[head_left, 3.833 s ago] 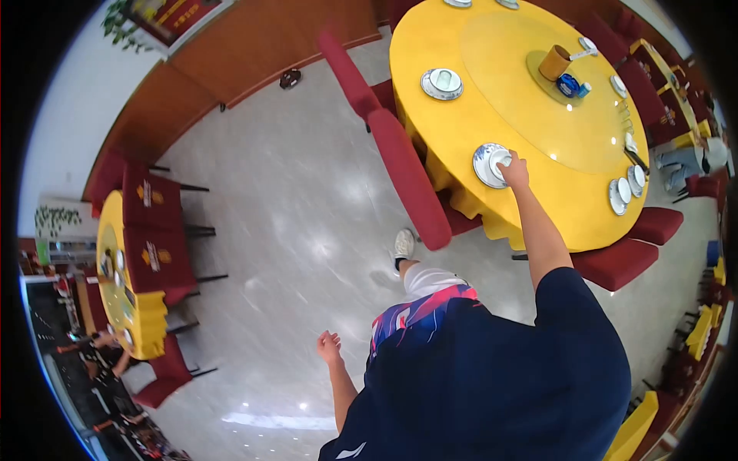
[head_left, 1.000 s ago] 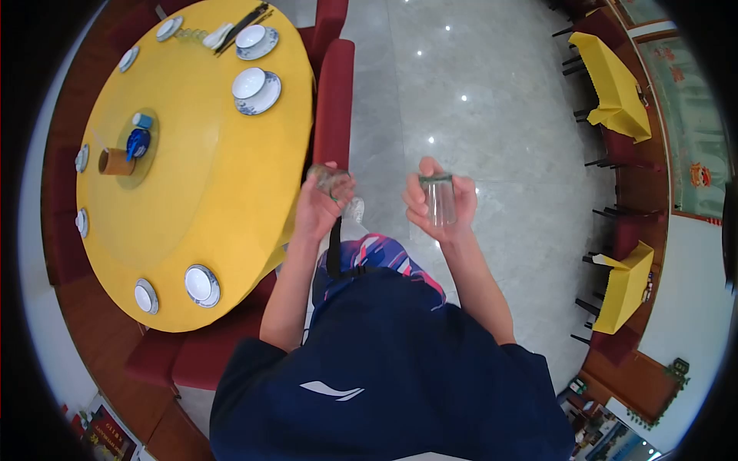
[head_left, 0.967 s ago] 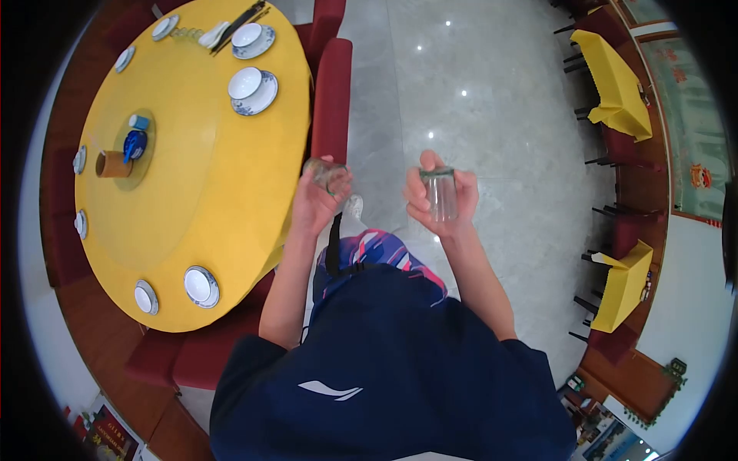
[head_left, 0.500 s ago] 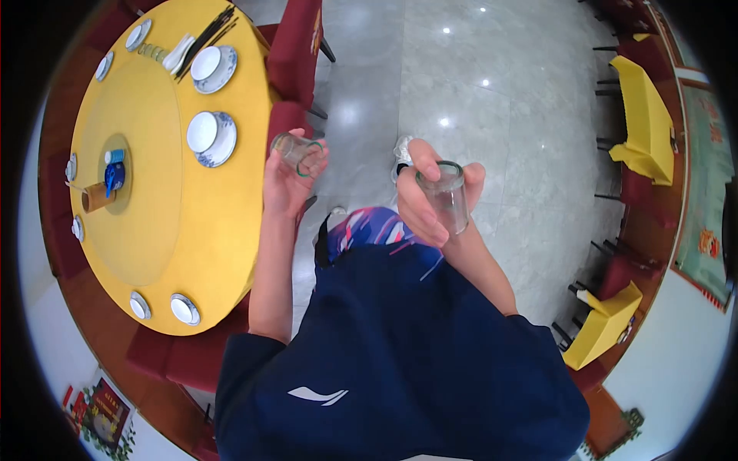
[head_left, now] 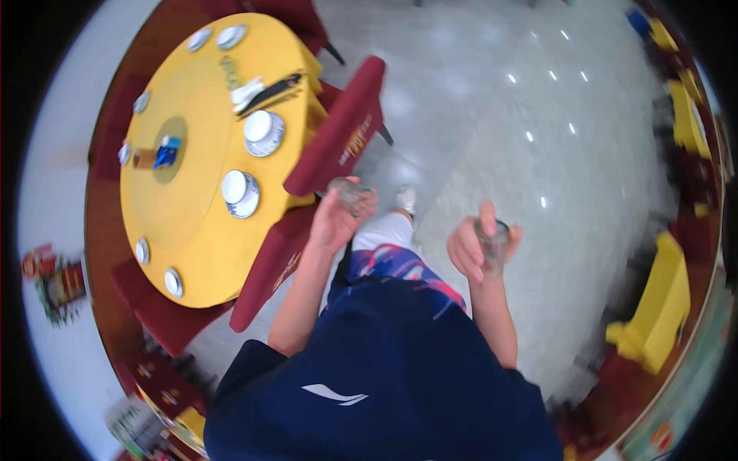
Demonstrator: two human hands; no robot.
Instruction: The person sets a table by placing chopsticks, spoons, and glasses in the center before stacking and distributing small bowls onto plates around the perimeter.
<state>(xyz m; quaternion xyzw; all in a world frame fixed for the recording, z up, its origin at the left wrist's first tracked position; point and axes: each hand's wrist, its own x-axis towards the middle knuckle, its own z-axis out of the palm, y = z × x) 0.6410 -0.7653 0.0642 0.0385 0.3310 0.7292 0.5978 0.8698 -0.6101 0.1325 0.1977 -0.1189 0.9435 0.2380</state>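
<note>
My left hand [head_left: 332, 223] is wrapped around a small clear drinking glass [head_left: 352, 197], which lies tilted in the fingers beside a red chair back [head_left: 342, 131]. Out over the grey floor, my right hand [head_left: 470, 247] grips a second clear glass [head_left: 494, 240] with its rim facing up. Both glasses look see-through, and motion blur softens their outlines. The hands are held apart in front of my body.
To the left stands a round table with a yellow cloth [head_left: 211, 265], set with white bowls on saucers [head_left: 241, 192], black chopsticks [head_left: 270, 92] and a blue item [head_left: 166, 152] at its centre. Red chairs surround it. More yellow-covered tables [head_left: 665, 300] line the right side.
The view has turned, and the round table now sits farther from my left hand. My right hand has moved away from the left. A white shoe and trouser leg now show. Both glasses stay held.
</note>
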